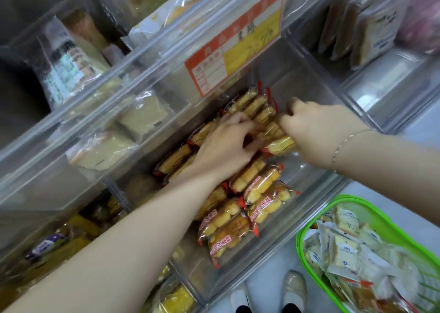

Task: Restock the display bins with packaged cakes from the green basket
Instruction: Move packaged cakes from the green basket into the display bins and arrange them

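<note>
View from above of 2 bare arms reaching into a clear plastic display bin (316, 81) on a shop shelf. The bin holds packaged cakes (259, 188) — golden sponge pieces in clear wrappers with red ends — lying in rows along its floor, with bare floor on its right side. The left hand (226, 143) is curled over the middle of the rows, its fingers pinching the wrapper of a cake. The right hand (319, 127), with a thin bracelet (345, 143) at the wrist, is closed on the end of a neighbouring cake in the upper row. The 2 hands nearly touch.

A red and yellow price card (235, 41) hangs on the bin's back wall. The green basket (307, 227) sits on the floor at lower right — it is full of pale wrapped cakes. Below the bin, 2 shoes (295, 291) show. Neighbouring bins hold other wrapped bakery goods.
</note>
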Available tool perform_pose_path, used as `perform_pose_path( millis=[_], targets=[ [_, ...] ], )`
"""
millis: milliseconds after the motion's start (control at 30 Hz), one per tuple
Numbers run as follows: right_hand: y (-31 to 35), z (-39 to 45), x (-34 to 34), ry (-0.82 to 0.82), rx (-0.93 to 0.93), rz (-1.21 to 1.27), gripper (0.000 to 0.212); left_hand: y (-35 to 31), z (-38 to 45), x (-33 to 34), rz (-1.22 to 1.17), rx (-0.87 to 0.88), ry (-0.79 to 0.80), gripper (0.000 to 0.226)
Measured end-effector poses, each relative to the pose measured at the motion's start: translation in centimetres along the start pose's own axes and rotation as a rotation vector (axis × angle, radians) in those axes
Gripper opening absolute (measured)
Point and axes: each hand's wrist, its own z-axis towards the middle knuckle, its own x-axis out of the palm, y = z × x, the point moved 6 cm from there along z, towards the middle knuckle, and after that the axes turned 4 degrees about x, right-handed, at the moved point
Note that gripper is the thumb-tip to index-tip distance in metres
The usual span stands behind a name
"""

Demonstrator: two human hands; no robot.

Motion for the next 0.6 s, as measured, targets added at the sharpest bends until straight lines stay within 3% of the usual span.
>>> perform_pose_path(
  millis=[167, 233, 367, 533, 600],
  targets=[
    [1.5, 0.6, 1.7, -0.087, -0.024, -0.247, 0.012, 0.7, 1.6, 1.2, 0.14, -0.041, -0.059, 0.035],
    [1.5, 1.0, 1.5, -0.079, 0.041, -0.167, 0.015, 0.8, 1.9, 1.4, 0.124, -0.052, -0.039, 0.039],
    [0.8, 1.4, 3.3, 0.012, 0.307, 0.324, 0.051, 1.1, 1.8, 1.3, 0.073, -0.07, -0.002, 0.039],
    [0.7, -0.8, 6.6, 0.179, 1.072, 1.543, 0.057, 1.1, 2.2, 0.5, -0.03, -0.083, -0.105, 0.026],
    [1.6, -1.7, 7.6, 0.151, 1.297, 1.927, 0.052, 1.2, 2.9, 0.5, -0.019, -0.088, -0.124, 0.031]
  ],
)
